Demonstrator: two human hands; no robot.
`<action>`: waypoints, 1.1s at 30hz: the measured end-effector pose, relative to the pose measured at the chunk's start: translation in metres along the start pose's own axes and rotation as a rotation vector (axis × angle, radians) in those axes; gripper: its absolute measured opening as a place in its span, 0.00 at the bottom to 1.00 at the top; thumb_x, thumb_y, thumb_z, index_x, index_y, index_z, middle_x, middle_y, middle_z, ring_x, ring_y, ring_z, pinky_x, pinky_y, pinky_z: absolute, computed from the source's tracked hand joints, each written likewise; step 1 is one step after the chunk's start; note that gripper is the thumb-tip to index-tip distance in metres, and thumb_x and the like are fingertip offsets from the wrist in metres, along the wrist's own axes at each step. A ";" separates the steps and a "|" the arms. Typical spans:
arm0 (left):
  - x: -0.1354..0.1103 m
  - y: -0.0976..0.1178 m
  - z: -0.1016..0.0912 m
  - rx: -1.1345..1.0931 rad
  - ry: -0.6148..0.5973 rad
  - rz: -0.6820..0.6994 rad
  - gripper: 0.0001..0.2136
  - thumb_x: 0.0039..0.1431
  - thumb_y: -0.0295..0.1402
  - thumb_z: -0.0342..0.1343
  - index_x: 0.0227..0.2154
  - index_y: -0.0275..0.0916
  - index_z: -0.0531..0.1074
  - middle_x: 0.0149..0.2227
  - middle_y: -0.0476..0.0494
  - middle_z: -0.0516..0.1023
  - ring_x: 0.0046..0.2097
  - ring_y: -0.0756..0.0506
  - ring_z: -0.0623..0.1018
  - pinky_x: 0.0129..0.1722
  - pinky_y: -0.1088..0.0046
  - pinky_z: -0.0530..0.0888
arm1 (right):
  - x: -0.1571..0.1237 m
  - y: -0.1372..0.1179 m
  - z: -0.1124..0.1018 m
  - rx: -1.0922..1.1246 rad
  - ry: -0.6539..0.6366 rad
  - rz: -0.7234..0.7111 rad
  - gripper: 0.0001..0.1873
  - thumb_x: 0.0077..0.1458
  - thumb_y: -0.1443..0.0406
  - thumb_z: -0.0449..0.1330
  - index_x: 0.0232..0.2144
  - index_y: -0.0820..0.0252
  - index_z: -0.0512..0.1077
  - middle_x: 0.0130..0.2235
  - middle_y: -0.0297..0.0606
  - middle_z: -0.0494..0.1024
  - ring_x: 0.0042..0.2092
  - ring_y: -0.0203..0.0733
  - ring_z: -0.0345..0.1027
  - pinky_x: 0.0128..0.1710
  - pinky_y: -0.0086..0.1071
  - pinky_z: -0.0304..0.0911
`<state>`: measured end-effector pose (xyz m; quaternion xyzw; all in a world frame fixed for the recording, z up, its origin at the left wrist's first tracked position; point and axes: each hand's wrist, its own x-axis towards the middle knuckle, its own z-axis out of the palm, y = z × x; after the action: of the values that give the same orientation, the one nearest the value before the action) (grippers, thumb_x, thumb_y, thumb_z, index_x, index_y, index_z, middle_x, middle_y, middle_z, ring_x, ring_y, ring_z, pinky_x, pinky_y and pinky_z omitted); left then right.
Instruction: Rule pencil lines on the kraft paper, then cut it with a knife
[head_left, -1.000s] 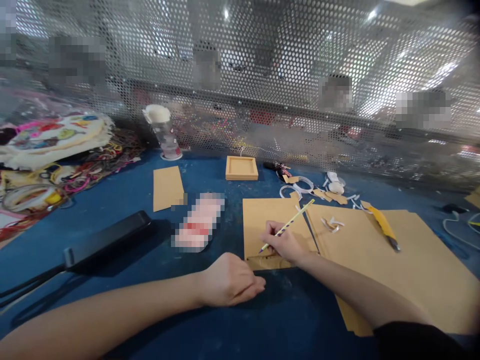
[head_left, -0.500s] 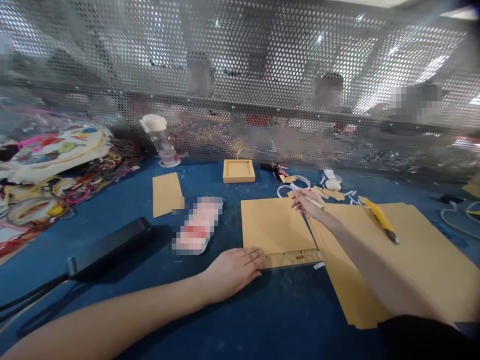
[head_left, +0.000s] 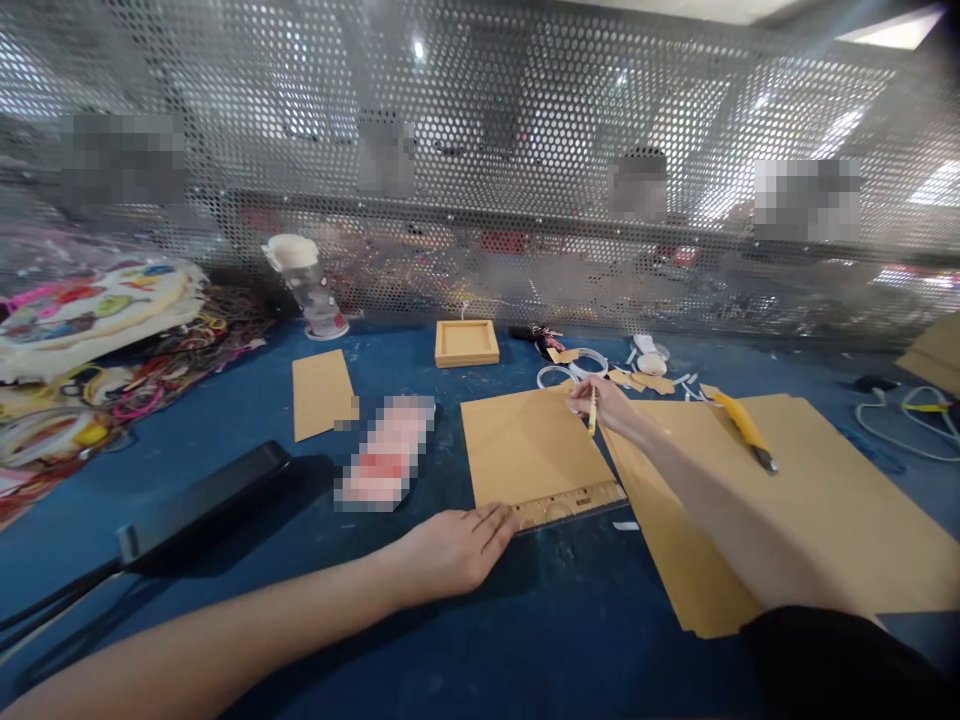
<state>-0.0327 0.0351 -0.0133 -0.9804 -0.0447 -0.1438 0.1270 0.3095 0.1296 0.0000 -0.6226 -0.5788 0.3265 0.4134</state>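
Note:
My left hand is closed over the left end of a clear ruler, with its fingers together. The ruler lies along the near edge of a brown cardboard piece. My right hand is at the card's far right corner, its fingers pinched. A slim yellowish pencil sticks out of that hand, pointing down towards me. Whether the fingertips also touch the card is hard to tell. Under my right forearm lie larger stacked cardboard sheets, with a yellow utility knife on top.
A small wooden frame, tape rings and card scraps sit at the back. To the left are a blurred pink item, a card piece, a black power strip and a plastic cup. A perforated metal screen stands behind.
The card and ruler have turned slightly, their right end swinging away from me. In my right hand the pencil has swung from pointing right to pointing towards me. My left hand stays on the ruler.

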 end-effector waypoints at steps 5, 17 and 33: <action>0.000 0.000 0.001 -0.006 -0.026 -0.032 0.16 0.68 0.24 0.43 0.54 0.23 0.66 0.51 0.27 0.75 0.49 0.41 0.79 0.43 0.67 0.78 | -0.005 -0.010 0.008 -0.056 -0.006 -0.005 0.14 0.42 0.61 0.66 0.26 0.59 0.65 0.26 0.31 0.71 0.28 0.37 0.67 0.28 0.31 0.65; -0.001 0.000 0.005 -0.009 -0.031 -0.027 0.20 0.61 0.22 0.50 0.56 0.23 0.64 0.51 0.27 0.75 0.49 0.40 0.79 0.42 0.68 0.78 | -0.063 -0.086 -0.050 -0.479 -0.448 0.046 0.09 0.42 0.74 0.61 0.20 0.58 0.65 0.24 0.33 0.72 0.29 0.40 0.70 0.26 0.28 0.54; 0.004 0.006 -0.008 -0.008 -0.106 -0.058 0.21 0.56 0.18 0.50 0.54 0.23 0.66 0.52 0.25 0.74 0.50 0.40 0.79 0.43 0.69 0.77 | -0.154 -0.061 -0.032 -0.745 -0.558 0.036 0.15 0.39 0.81 0.51 0.25 0.57 0.62 0.26 0.31 0.71 0.30 0.40 0.67 0.27 0.27 0.52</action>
<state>-0.0302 0.0277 -0.0059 -0.9854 -0.0790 -0.0956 0.1164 0.2922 -0.0280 0.0579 -0.6270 -0.7348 0.2584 -0.0157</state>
